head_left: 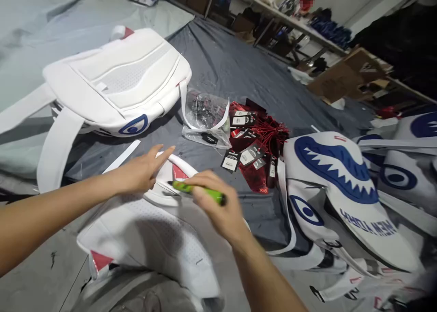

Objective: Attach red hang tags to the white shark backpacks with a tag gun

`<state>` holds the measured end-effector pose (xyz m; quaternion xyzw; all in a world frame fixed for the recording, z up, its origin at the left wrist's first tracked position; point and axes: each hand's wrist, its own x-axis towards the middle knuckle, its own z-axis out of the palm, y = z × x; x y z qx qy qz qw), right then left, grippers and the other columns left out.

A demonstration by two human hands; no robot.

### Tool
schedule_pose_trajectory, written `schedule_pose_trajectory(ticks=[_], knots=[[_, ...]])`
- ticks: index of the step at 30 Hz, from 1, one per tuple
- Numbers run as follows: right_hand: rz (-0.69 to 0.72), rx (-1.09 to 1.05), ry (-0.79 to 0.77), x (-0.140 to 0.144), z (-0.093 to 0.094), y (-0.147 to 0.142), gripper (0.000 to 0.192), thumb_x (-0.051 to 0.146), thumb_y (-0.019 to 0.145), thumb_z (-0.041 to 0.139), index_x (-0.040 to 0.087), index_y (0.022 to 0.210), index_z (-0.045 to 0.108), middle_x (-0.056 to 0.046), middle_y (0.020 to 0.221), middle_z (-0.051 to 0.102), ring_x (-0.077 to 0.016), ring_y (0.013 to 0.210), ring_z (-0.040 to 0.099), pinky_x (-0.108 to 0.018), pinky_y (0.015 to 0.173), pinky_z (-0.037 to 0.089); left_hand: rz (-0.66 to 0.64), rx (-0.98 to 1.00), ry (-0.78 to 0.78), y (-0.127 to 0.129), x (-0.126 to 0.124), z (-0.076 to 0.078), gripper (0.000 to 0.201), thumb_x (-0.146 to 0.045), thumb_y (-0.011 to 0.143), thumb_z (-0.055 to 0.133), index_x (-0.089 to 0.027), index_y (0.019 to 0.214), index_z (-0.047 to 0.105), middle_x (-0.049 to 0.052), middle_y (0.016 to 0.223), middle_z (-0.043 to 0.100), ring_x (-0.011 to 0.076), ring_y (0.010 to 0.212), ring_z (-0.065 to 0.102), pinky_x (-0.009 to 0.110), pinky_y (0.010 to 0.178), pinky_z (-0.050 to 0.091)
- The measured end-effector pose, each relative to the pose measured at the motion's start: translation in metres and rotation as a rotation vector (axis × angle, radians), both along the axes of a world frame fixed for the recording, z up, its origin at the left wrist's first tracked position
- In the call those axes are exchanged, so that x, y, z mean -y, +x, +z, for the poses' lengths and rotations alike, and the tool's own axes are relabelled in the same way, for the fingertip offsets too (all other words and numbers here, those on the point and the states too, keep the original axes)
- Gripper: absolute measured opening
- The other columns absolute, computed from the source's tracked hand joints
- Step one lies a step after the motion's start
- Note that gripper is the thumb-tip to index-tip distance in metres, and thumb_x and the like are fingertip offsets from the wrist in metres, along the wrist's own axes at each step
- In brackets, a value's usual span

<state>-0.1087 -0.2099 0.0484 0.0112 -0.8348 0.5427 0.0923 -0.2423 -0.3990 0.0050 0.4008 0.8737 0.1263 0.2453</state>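
Gripping a green pen-like tool (200, 192), the right hand (218, 203) has its fingers clamped around the shaft, the tip pointing left over the white backpack (157, 239) lying nearest the person; the left hand (141, 168) rests on that backpack's top handle (170, 175), fingers stretched out and slightly apart, holding nothing; a second white backpack (116, 82) lies further back on the grey sheet (232, 66); a clear plastic bag (205, 121) and a pile of red hang tags (256, 143) sit just beyond the hands; shark-print backpacks (341, 184) lie at right.
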Motion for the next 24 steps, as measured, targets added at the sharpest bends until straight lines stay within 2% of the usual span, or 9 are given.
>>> schedule_pose_trajectory(ticks=[3, 4, 6, 9, 12, 14, 17, 20, 24], knots=[[-0.335, -0.22, 0.304, -0.055, 0.002, -0.024, 0.019, 0.019, 0.093, 0.052, 0.02, 0.093, 0.071, -0.007, 0.109, 0.068, -0.0201, 0.108, 0.061, -0.034, 0.097, 0.047, 0.014, 0.002, -0.02, 0.001, -0.002, 0.002, 0.1, -0.009, 0.082, 0.057, -0.028, 0.16, -0.002, 0.016, 0.165, 0.007, 0.0328, 0.141, 0.043, 0.04, 0.107, 0.048], [-0.39, -0.175, 0.478, -0.074, -0.008, -0.039, 0.023, 0.015, 0.091, 0.049, 0.018, 0.1, 0.071, -0.008, 0.11, 0.067, -0.0204, 0.107, 0.061, -0.034, 0.098, 0.047, 0.021, 0.002, -0.024, 0.002, -0.003, 0.003, 0.1, -0.008, 0.082, 0.057, -0.029, 0.16, -0.002, 0.016, 0.165, 0.007, 0.0327, 0.141, 0.044, 0.04, 0.106, 0.049], [-0.332, 0.199, 0.877, -0.107, -0.04, -0.076, 0.032, 0.01, 0.091, 0.049, 0.015, 0.118, 0.067, -0.01, 0.115, 0.067, -0.0196, 0.105, 0.062, -0.032, 0.095, 0.048, 0.034, 0.006, -0.036, 0.002, -0.004, 0.002, 0.1, -0.007, 0.081, 0.056, -0.03, 0.16, -0.001, 0.015, 0.166, 0.007, 0.032, 0.138, 0.047, 0.04, 0.104, 0.05], [-0.282, 0.373, 1.01, -0.138, -0.09, -0.133, 0.019, 0.02, 0.093, 0.061, 0.011, 0.106, 0.071, -0.014, 0.109, 0.068, -0.0237, 0.101, 0.063, -0.035, 0.087, 0.051, 0.045, -0.003, -0.034, 0.002, -0.003, -0.003, 0.101, -0.007, 0.081, 0.056, -0.033, 0.16, -0.002, 0.013, 0.166, 0.009, 0.0311, 0.135, 0.05, 0.039, 0.101, 0.052], [-0.282, 0.408, 1.072, -0.15, -0.116, -0.166, 0.023, 0.034, 0.096, 0.063, 0.013, 0.105, 0.068, -0.011, 0.114, 0.065, -0.0227, 0.106, 0.062, -0.04, 0.09, 0.053, 0.054, -0.031, -0.002, 0.002, -0.001, -0.008, 0.103, -0.007, 0.079, 0.056, -0.036, 0.159, -0.002, 0.011, 0.166, 0.011, 0.0302, 0.134, 0.051, 0.037, 0.099, 0.054], [-0.252, 0.43, 1.119, -0.15, -0.123, -0.168, 0.028, 0.038, 0.098, 0.059, 0.014, 0.11, 0.065, -0.008, 0.117, 0.063, -0.0203, 0.106, 0.062, -0.041, 0.093, 0.053, 0.06, -0.047, 0.023, 0.003, 0.001, -0.01, 0.103, -0.007, 0.078, 0.056, -0.037, 0.159, 0.0, 0.011, 0.166, 0.012, 0.0301, 0.133, 0.053, 0.036, 0.097, 0.054], [-0.172, 0.452, 1.182, -0.139, -0.128, -0.148, 0.027, 0.034, 0.101, 0.055, 0.012, 0.114, 0.063, -0.007, 0.115, 0.063, -0.0187, 0.103, 0.063, -0.039, 0.092, 0.053, 0.055, -0.065, 0.05, 0.003, 0.003, -0.012, 0.102, -0.007, 0.078, 0.055, -0.037, 0.159, 0.0, 0.011, 0.165, 0.014, 0.0315, 0.133, 0.052, 0.038, 0.095, 0.056], [-0.076, 0.468, 1.214, -0.122, -0.131, -0.117, 0.019, 0.018, 0.098, 0.054, 0.008, 0.111, 0.064, -0.013, 0.11, 0.065, -0.0213, 0.099, 0.063, -0.034, 0.082, 0.052, 0.047, -0.071, 0.05, 0.002, 0.003, -0.014, 0.102, -0.008, 0.079, 0.055, -0.037, 0.159, 0.0, 0.012, 0.165, 0.014, 0.0327, 0.134, 0.051, 0.04, 0.095, 0.056], [-0.014, 0.448, 1.198, -0.107, -0.125, -0.09, 0.027, 0.008, 0.095, 0.045, 0.006, 0.111, 0.066, -0.02, 0.107, 0.067, -0.0248, 0.098, 0.062, -0.033, 0.08, 0.047, 0.045, -0.069, 0.043, 0.002, 0.003, -0.011, 0.101, -0.007, 0.079, 0.055, -0.034, 0.16, 0.001, 0.014, 0.164, 0.014, 0.0326, 0.136, 0.049, 0.04, 0.1, 0.053]])
